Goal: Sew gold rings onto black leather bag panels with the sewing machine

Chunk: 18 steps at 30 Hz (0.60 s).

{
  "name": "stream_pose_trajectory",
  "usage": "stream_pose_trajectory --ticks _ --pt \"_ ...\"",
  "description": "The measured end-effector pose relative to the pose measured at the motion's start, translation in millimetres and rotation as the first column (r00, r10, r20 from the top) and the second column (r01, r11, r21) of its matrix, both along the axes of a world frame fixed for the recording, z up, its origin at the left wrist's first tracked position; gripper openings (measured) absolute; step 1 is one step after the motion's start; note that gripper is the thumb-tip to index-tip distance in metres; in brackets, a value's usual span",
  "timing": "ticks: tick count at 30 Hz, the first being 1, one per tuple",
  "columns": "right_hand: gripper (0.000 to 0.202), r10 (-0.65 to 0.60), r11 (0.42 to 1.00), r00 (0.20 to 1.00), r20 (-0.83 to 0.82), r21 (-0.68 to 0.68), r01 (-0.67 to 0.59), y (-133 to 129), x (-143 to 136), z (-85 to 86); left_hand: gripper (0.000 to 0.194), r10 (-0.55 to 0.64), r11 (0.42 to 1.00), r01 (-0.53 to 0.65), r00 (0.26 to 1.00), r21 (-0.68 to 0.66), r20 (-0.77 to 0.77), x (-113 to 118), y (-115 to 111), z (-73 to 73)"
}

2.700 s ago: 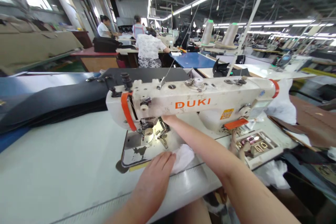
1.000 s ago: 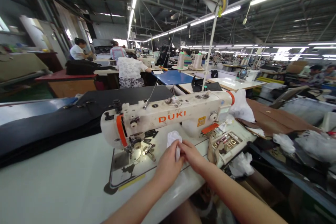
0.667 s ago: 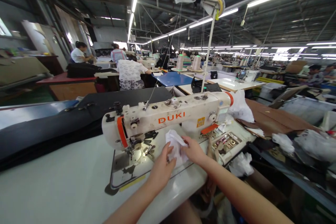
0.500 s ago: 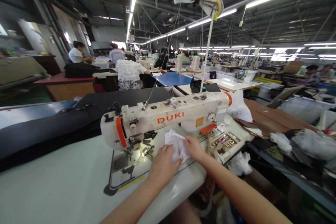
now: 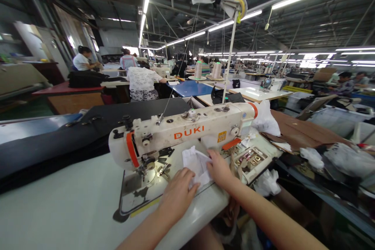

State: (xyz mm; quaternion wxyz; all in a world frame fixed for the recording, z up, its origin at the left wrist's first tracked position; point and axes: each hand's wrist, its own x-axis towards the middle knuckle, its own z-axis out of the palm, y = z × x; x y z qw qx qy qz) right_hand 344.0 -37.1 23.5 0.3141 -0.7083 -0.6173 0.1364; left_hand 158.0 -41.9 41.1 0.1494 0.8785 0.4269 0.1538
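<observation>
A thin white bag or cloth [image 5: 197, 164] lies crumpled on the sewing machine bed, under the machine's arm. My left hand [image 5: 179, 188] rests at its lower left edge, fingers bent and thumb apart from them; whether it grips the material is not clear. On the right side, my right hand [image 5: 219, 168] has its fingers closed on the edge of the white material. Behind both hands stands the white sewing machine [image 5: 190, 129] marked DUKI. Small black pieces [image 5: 165, 152] and a metal part [image 5: 163, 170] lie between the needle area and my left hand.
A tray [image 5: 252, 159] of small metal pieces sits at the right of the machine. Dark material [image 5: 88, 129] covers the left rear of the table. Brown material [image 5: 304, 131] and plastic bags [image 5: 348, 160] lie at the right. A person in a patterned top [image 5: 143, 82] works ahead.
My left hand has shifted slightly left and down, back from the middle of the white material. My right hand's fingers have moved slightly over its right edge. The camera view has shifted a little.
</observation>
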Motion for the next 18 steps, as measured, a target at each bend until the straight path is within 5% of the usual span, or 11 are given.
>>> stream_pose_trajectory --ticks 3,7,11,18 --pt "0.047 0.191 0.970 0.948 0.253 0.098 -0.222 -10.6 -3.2 6.0 0.013 -0.067 0.998 0.068 0.997 0.007 -0.028 -0.1 -6.1 -3.9" --pt "0.029 0.445 0.837 0.692 0.568 0.011 -0.548 -22.4 -5.0 14.1 0.016 -0.070 0.997 0.072 0.996 0.040 -0.050 4.7 -8.1 -4.9" --pt "0.018 0.397 0.893 0.702 0.591 -0.073 -0.443 -26.3 0.0 24.9 0.021 -0.125 0.966 0.137 0.990 0.218 -0.067 4.8 -5.4 -9.4" --pt "0.043 0.414 0.910 0.750 0.515 -0.223 -0.349 -35.2 9.4 35.5 0.022 -0.219 0.804 0.211 0.974 0.556 -0.053 -14.1 2.9 -21.4"
